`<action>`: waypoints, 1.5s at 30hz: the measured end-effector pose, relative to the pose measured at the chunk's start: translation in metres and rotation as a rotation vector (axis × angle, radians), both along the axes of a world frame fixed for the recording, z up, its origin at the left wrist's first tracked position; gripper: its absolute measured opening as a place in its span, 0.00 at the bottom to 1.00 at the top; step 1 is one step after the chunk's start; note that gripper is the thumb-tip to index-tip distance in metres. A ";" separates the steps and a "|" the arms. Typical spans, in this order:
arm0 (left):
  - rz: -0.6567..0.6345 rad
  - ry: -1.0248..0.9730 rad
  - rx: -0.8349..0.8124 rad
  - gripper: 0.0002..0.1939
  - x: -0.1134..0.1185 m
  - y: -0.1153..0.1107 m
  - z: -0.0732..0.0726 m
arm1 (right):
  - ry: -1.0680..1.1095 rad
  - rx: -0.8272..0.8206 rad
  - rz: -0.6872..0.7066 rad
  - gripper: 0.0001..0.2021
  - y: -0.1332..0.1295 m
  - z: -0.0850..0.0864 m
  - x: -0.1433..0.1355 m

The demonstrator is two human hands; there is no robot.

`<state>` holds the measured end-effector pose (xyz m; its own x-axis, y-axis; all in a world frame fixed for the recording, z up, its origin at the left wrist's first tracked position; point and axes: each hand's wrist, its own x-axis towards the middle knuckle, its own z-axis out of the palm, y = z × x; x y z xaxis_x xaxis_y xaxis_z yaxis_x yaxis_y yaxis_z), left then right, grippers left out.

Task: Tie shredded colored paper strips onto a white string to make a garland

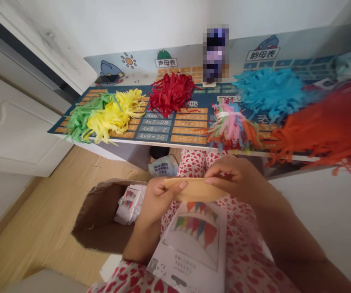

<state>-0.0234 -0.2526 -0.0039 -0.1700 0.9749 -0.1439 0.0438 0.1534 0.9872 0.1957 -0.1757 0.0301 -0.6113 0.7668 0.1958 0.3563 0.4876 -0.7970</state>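
Note:
My left hand (160, 199) pinches one end of a flat tan folded paper piece (196, 191), thumb on top. At its other end, my right hand (239, 179) has thumb and fingertips closed on the upper edge. Just below it, a white printed package (193, 248) with pictures of coloured tassel bunting lies on my lap, over heart-patterned clothing (251, 248). Beyond my hands, on the desk, sits a tied multicoloured tassel bundle (230, 122).
The desk mat (153, 130) carries green (83, 116), yellow (114, 116), red (172, 91), blue (269, 91) and orange (328, 126) tissue strips. A cardboard box (102, 215) with white printed packages (129, 203) stands on the floor at left. A plastic bag (164, 166) lies under the desk.

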 end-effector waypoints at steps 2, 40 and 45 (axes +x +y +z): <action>0.044 0.045 0.020 0.11 -0.002 0.000 -0.002 | 0.002 -0.006 -0.005 0.07 0.000 -0.001 0.002; 0.352 -0.118 0.151 0.08 -0.004 -0.003 -0.010 | 0.411 -0.051 -0.302 0.06 -0.008 0.000 0.004; 0.329 -0.108 0.164 0.09 -0.004 -0.001 -0.012 | 0.393 0.000 -0.313 0.07 -0.010 0.001 0.007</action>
<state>-0.0274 -0.2535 -0.0156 -0.4697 0.8825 -0.0247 -0.0868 -0.0184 0.9961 0.2028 -0.1857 0.0312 -0.2321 0.9015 0.3652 0.1581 0.4055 -0.9003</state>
